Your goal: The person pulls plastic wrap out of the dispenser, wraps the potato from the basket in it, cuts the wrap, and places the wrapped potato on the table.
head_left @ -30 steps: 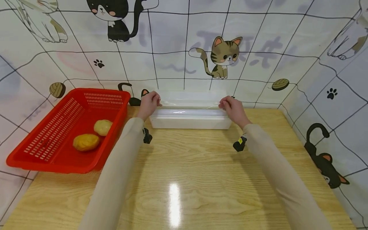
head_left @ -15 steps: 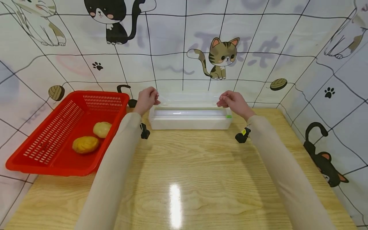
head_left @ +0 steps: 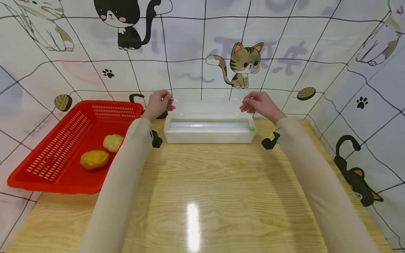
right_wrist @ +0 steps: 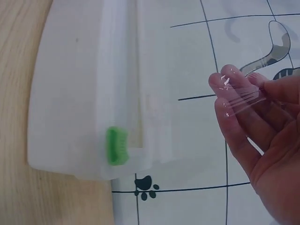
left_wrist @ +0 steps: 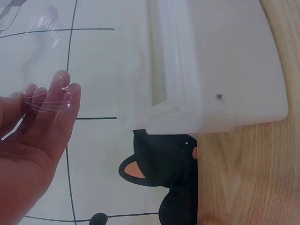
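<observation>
Clear cling film point(left_wrist: 44, 101) bunches at the fingertips of my left hand point(head_left: 158, 104), which pinches it between thumb and fingers. On the other side my right hand point(head_left: 260, 105) pinches another part of the film point(right_wrist: 241, 99), wrinkled over its fingertips. Both hands are raised above and behind the ends of a long white cling film dispenser point(head_left: 209, 136). Its clear lid point(head_left: 207, 107) stands up at the back, and a shiny roll point(head_left: 209, 125) shows inside. A green slider point(right_wrist: 117, 145) sits at its right end. Whether the film still joins the roll, I cannot tell.
A red plastic basket point(head_left: 58, 186) stands on the left of the wooden table point(head_left: 227, 193). Inside lie a yellow potato-like lump point(head_left: 94, 160) and a paler one point(head_left: 112, 143). Behind the dispenser rises a wall covering point(head_left: 186, 70) printed with cats.
Both hands have risen from beside the dispenser's ends, holding the film, and spread slightly apart. The dispenser's opening and green slider have come into view; the basket has stayed put.
</observation>
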Available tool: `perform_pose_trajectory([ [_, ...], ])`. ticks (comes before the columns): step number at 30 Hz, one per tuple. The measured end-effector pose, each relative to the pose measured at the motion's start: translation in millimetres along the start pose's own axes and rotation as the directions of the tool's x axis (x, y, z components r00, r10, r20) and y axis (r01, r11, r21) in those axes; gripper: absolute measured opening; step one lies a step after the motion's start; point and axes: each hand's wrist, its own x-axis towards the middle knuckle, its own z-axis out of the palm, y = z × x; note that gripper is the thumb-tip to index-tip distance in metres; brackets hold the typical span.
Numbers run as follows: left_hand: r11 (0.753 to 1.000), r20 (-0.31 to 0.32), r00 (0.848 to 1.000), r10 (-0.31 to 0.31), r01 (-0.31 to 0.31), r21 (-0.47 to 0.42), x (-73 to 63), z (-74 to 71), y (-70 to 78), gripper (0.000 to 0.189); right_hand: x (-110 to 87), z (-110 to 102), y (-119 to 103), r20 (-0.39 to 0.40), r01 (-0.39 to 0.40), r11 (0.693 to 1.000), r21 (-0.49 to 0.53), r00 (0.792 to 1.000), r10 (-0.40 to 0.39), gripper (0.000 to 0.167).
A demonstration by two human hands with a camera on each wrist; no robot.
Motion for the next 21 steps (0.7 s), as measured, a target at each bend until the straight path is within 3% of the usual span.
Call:
perform_pose_trajectory([
  [9, 1.000, -0.024, 0.999, 0.022, -0.022, -0.005, -0.1, -9.4, 8.6, 0.021, 1.6, -9, -14, 0.005, 0.007, 0.998, 0.066, 1.000, -0.007, 0.026],
  [21, 0.997, -0.038, 0.997, 0.072, -0.072, 0.008, -3.7, -20.8, 30.2, 0.025, 4.3, -22, -31, 0.022, 0.063, 0.997, 0.051, 0.998, -0.064, 0.023],
])
